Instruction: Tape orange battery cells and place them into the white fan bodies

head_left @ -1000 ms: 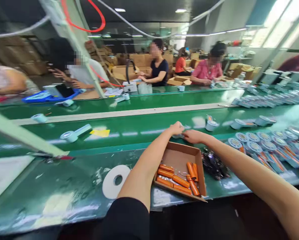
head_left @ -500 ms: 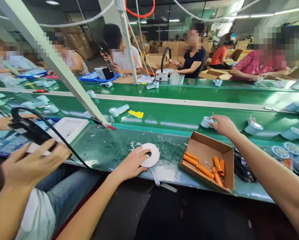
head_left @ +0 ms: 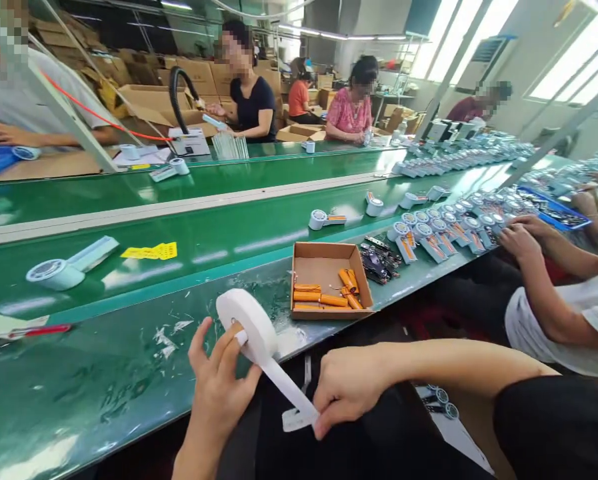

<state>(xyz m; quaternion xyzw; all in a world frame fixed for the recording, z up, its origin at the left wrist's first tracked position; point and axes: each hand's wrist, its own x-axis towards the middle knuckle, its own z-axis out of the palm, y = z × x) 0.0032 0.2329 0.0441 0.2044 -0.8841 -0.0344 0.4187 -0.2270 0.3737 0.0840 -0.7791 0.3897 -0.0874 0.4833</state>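
Left hand [head_left: 219,387] grips tape roll [head_left: 246,325] at table [head_left: 103,380] edge, 7 o'clock of cardboard box [head_left: 329,280] | right hand [head_left: 351,390] pinches tape strip [head_left: 283,390] | strip drawn out, uncut

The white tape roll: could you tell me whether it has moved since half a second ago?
Yes. The white tape roll has been lifted off the green bench, held by the left hand.

White tape roll [head_left: 249,325], green belt [head_left: 189,247], orange cells [head_left: 329,298] in a brown box [head_left: 323,263], yellow tag [head_left: 151,251].
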